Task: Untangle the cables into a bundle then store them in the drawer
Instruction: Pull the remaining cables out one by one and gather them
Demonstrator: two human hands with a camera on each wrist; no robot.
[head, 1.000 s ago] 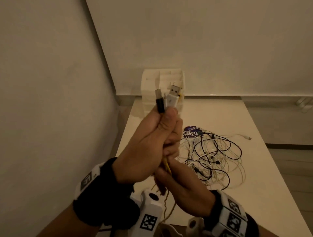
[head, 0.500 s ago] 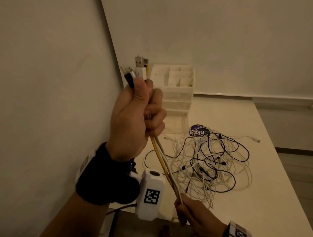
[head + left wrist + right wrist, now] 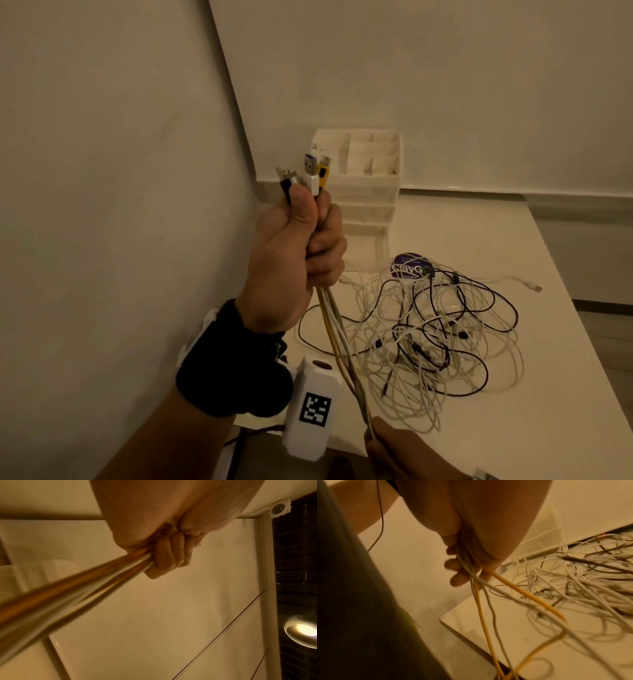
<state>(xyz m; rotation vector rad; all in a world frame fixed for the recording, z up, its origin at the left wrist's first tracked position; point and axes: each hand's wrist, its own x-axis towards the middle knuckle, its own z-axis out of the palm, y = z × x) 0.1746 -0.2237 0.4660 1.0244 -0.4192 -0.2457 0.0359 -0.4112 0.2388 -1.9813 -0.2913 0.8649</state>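
Observation:
My left hand point(image 3: 301, 246) is raised in a fist round several cable ends, whose USB plugs point(image 3: 310, 173) stick up above the thumb. The gripped strands point(image 3: 337, 346), yellow and white, run taut down to my right hand point(image 3: 394, 448) at the bottom edge, which holds them in curled fingers point(image 3: 455, 566). In the left wrist view the strands point(image 3: 72, 592) are a blurred streak leaving the fist point(image 3: 168, 555). A tangle of white and black cables point(image 3: 428, 335) lies on the white table point(image 3: 513, 428). The white drawer organiser point(image 3: 363, 185) stands at the back against the wall.
A round purple sticker or disc point(image 3: 409, 270) lies under the far edge of the tangle. A loose white plug end point(image 3: 532, 286) points right. Walls close in on the left and back. The table's near corner point(image 3: 443, 619) is by my right hand.
My left hand has risen and moved left with the plug ends. My right hand has slid down the strands, away from the left, pulling them straight.

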